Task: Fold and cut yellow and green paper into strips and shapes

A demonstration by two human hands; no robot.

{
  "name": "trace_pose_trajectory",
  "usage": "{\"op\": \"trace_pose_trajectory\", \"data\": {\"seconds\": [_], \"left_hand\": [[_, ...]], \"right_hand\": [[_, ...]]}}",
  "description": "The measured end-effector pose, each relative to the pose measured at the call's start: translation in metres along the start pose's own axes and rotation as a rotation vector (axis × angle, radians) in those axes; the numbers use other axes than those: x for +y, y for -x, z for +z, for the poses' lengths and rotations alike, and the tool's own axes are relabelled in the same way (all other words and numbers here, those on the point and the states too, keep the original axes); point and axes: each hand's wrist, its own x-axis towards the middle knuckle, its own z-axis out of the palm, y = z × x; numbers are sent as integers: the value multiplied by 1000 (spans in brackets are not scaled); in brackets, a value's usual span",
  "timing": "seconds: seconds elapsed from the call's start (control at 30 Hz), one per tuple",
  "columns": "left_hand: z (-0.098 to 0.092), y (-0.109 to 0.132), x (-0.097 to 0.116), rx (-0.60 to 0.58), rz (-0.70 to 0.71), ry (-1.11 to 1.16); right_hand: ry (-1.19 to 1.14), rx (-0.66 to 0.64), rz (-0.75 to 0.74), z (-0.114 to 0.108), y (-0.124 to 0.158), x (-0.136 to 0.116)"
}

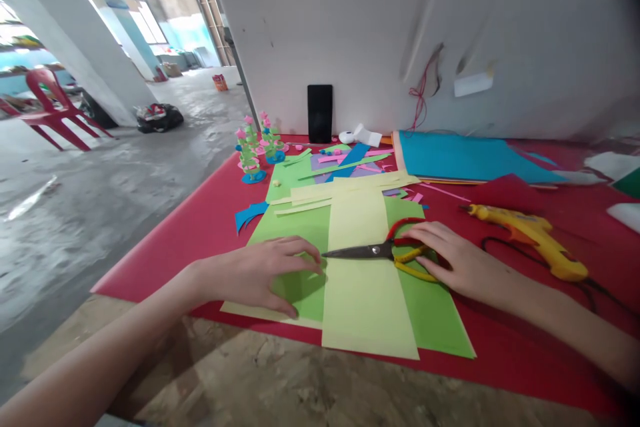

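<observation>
My left hand (263, 273) rests on a green paper sheet (295, 230), fingers curved and spread, holding nothing. A pale yellow paper sheet (363, 280) lies across the green one. Scissors (385, 251) with red and yellow handles lie on the papers, blades pointing left toward my left hand. My right hand (450, 260) lies over the scissor handles, fingers laid on them rather than through the loops.
A yellow glue gun (535, 240) with a black cord lies right of my right hand. Blue paper sheets (465, 160), paper strips (345, 163), small paper flower models (253, 150) and a black phone (320, 113) stand further back on the red table cover (200, 227) by the wall.
</observation>
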Motion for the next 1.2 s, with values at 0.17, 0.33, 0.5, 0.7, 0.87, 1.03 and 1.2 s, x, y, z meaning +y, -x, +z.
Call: {"op": "trace_pose_trajectory", "data": {"seconds": [0.17, 0.33, 0.5, 0.7, 0.87, 1.03, 1.2], "left_hand": [[-5, 5, 5, -16, -21, -3], [-7, 7, 11, -2, -22, -17], [-2, 6, 16, -13, -29, -89], [2, 2, 25, -42, -29, -111], [1, 3, 27, -79, -16, -124], [3, 1, 26, -57, 2, -134], [-4, 5, 19, 14, 30, -201]], "right_hand": [[22, -42, -16, -2, -2, 1], [17, 42, 119, -1, 0, 4], [-6, 127, 198, -5, 0, 0], [-25, 176, 250, -4, 0, -3], [-45, 153, 279, -1, 0, -6], [-29, 170, 267, 2, 1, -9], [-39, 159, 265, 5, 2, -8]]}}
